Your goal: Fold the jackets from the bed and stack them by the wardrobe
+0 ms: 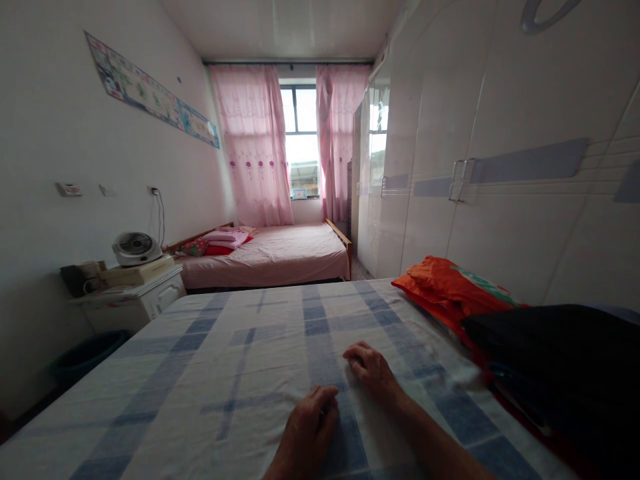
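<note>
A bedroom seen from head height, looking down its length. Largest is a glossy white wardrobe (440, 240) along the right side, with grey-blue bands and slim metal handles. Next, a white and blue patterned bed sheet (260, 373) fills the foreground, its broad blue stripes running away from the person toward its far edge. Beyond that edge is a second bed (285, 250) with a pink cover, and behind it pink curtains (253, 147) are parted around a bright window (303, 160). On the right of the sheet lies a heap of black cloth (565, 353); at the left stands a white bedside cabinet (163, 300). Smaller still, a crumpled orange cloth (445, 287) lies just beyond the black heap, and a grey fan (137, 247) sits on top of the cabinet. Smallest are the person's two bare hands, low and right of centre, with the sheet directly beneath them. The right hand (370, 370) reaches farther forward, nearer the far edge and the orange cloth; the left hand (310, 420) is closer to the person, just beside it. In both, the grip is loosely curled; whether any fabric is pinched cannot be told.
</note>
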A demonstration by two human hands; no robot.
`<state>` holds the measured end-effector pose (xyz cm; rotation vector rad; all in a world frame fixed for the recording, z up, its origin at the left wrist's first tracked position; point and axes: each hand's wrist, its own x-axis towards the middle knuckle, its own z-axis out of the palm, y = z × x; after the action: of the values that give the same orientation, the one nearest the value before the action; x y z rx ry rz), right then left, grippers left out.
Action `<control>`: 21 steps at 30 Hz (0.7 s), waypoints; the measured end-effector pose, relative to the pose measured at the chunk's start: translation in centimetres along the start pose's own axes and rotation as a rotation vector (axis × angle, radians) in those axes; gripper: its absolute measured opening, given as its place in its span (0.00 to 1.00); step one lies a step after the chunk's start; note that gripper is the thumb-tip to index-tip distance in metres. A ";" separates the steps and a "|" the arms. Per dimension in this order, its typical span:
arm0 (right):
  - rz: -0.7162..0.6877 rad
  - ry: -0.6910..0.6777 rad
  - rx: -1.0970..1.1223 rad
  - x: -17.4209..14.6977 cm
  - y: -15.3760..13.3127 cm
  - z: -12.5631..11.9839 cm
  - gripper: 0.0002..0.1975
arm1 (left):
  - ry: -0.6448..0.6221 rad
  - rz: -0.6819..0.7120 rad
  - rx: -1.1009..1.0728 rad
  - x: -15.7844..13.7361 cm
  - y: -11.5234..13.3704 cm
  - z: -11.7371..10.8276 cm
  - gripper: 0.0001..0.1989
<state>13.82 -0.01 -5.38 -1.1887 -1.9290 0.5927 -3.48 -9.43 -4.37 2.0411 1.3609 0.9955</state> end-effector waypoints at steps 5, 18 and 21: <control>0.000 0.000 0.003 0.0 0.2 0.1 0.13 | -0.006 0.014 -0.009 0.0 -0.2 0.0 0.13; -0.004 0.007 0.029 0.0 0.0 0.0 0.12 | 0.094 0.105 0.016 0.4 -3.0 1.7 0.12; 0.003 0.007 0.029 -0.1 0.0 0.0 0.13 | 0.084 0.131 0.028 0.5 -3.5 1.7 0.12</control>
<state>13.87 -0.05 -5.41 -1.1740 -1.9073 0.6152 -3.96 -7.66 -7.83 2.1539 1.3030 1.1361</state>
